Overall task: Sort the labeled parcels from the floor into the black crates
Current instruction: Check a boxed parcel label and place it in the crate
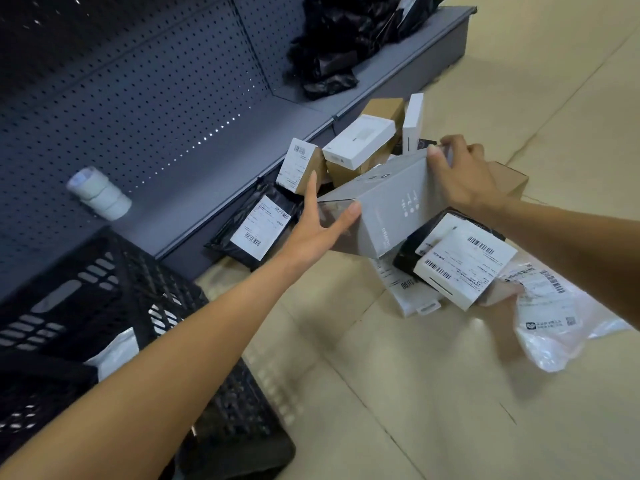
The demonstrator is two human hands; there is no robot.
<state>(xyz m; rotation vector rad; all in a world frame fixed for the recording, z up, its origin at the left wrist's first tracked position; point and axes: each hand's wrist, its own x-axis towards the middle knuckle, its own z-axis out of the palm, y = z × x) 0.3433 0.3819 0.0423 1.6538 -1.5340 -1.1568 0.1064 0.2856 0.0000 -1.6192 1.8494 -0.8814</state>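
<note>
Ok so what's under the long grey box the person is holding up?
Under the grey box, held by both hands, lie a black parcel and a white labelled box, resting on flat white packets. The rest of the heap below is covered.

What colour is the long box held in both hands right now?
Grey, with small white markings on its side: the long box, clearest in the head view.
</note>
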